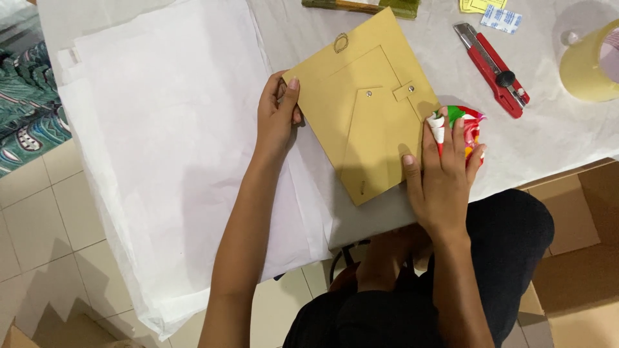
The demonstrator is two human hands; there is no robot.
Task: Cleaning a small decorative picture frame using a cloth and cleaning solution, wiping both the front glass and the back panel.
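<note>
Right hand (pixel 443 177) pressed flat on picture frame back (pixel 364 106), fingers spread; left hand (pixel 278 116) closed on its left edge; frame kept flat on white paper (pixel 161 129), grip best held even

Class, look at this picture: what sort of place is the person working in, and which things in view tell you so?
Probably a home craft or packing table: white wrapping paper, a red utility knife and a tape roll lie around the picture-frame back.

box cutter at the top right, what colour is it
Red body with a black slider and a metal blade end; the box cutter shows clearly in the head view.
</note>
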